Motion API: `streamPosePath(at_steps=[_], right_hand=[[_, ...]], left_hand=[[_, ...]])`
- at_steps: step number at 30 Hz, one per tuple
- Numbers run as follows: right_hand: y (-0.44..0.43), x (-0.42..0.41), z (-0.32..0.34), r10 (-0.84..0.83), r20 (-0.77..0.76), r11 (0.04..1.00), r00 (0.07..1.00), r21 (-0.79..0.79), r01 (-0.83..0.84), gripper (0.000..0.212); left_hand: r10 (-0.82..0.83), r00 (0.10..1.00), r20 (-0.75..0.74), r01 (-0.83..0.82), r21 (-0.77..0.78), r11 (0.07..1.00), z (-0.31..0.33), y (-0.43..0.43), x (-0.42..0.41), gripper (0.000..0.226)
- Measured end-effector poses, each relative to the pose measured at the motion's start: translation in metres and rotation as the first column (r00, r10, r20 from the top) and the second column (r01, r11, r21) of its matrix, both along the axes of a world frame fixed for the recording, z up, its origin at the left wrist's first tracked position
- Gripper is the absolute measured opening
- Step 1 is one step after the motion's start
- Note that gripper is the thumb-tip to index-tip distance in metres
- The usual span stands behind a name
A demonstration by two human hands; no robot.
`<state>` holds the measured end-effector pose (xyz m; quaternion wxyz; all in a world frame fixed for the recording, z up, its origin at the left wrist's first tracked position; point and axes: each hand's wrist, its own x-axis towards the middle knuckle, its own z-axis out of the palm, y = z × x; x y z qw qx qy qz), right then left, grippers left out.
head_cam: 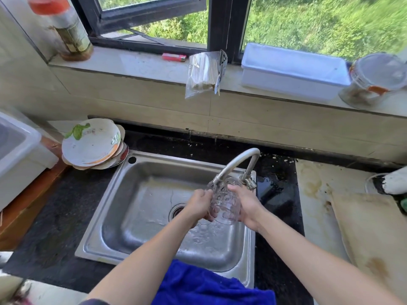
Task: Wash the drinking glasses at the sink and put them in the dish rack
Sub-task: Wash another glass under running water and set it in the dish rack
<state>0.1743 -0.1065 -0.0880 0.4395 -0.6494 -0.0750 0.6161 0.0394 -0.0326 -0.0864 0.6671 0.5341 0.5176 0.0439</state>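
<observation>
A clear patterned drinking glass is held over the steel sink, right under the spout of the curved tap. My left hand grips its left side with curled fingers. My right hand wraps around its right side. The glass tilts with its mouth toward the spout and its base toward me. Water lies on the sink floor around the drain.
A stack of dirty plates sits at the sink's back left corner. A blue cloth hangs over the sink's front edge. A worn cutting board lies on the right. A white container, a bag of sticks and jars stand on the windowsill.
</observation>
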Motion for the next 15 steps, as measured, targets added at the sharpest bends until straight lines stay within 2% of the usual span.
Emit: streamPosePath(at_steps=[3, 5, 7, 10, 12, 15], right_hand=[[-0.005, 0.005, 0.006, 0.057, 0.073, 0.998, 0.996, 0.027, -0.059, 0.033], [-0.009, 0.012, 0.009, 0.096, 0.043, 0.994, 0.994, 0.042, -0.098, 0.030], [-0.010, 0.016, 0.014, 0.062, -0.018, 0.997, 0.998, 0.050, -0.061, 0.032], [-0.006, 0.013, 0.019, -0.048, -0.055, 0.997, 0.997, 0.061, 0.051, 0.032], [-0.007, 0.003, 0.016, -0.025, 0.042, 0.998, 0.999, 0.061, 0.023, 0.034], [-0.007, -0.013, 0.006, 0.157, 0.269, 0.987, 0.950, -0.017, -0.158, 0.068]], left_hand=[[-0.112, 0.988, -0.110, 0.128, 0.154, 0.980, -0.002, 0.005, 0.011, 0.022], [-0.106, 0.989, -0.102, 0.122, 0.175, 0.977, -0.001, 0.010, 0.021, 0.021], [-0.050, 0.998, -0.041, 0.054, 0.099, 0.994, 0.001, 0.012, 0.026, 0.021], [0.075, 0.994, 0.073, -0.067, -0.116, 0.991, 0.007, 0.008, 0.023, 0.022], [0.108, 0.993, 0.052, -0.103, -0.104, 0.989, 0.007, 0.005, 0.018, 0.024], [0.099, 0.995, -0.024, -0.096, 0.118, 0.988, 0.011, 0.005, 0.011, 0.026]])
